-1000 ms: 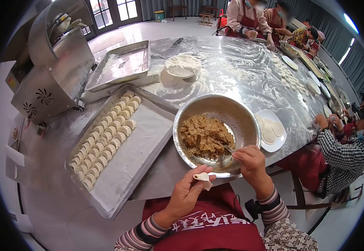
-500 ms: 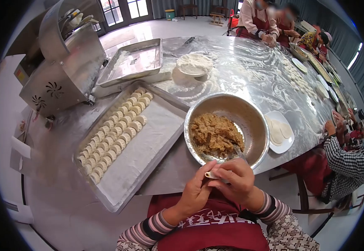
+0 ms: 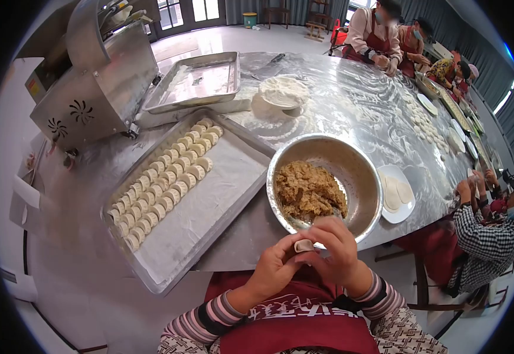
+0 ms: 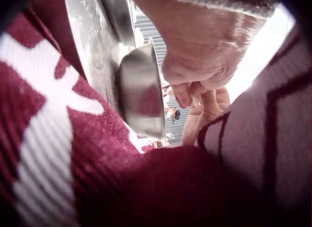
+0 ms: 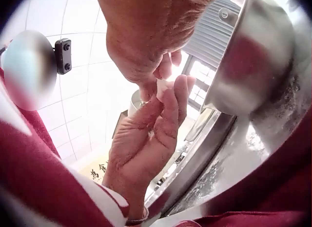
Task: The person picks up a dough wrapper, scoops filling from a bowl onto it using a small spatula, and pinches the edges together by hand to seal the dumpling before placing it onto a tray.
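Note:
In the head view, my left hand (image 3: 273,269) pinches a small folded dumpling (image 3: 304,245) of pale dough, in front of the steel bowl. My right hand (image 3: 336,255) meets it from the other side, thumb and fingers on the dough edge. The right wrist view shows the dumpling (image 5: 163,88) between both hands' fingertips; the right fingers partly cover it. Inside the bowl (image 3: 368,154) lies brown minced filling (image 3: 309,187). The left wrist view shows my left hand (image 4: 207,51) beside the bowl's outer wall (image 4: 141,90), its fingertips partly hidden.
A lined tray (image 3: 209,203) with rows of dumplings stands left of the bowl. On the right is a plate (image 3: 409,211) with round wrappers. Farther back are a flour bowl (image 3: 283,92), a second tray (image 3: 195,106) and a metal machine (image 3: 91,94). Several people work around the floury table.
My right hand has left the utensil in the filling and come to the wrapper in my left hand. Both hands now work its edges, and the wrapper has become more folded.

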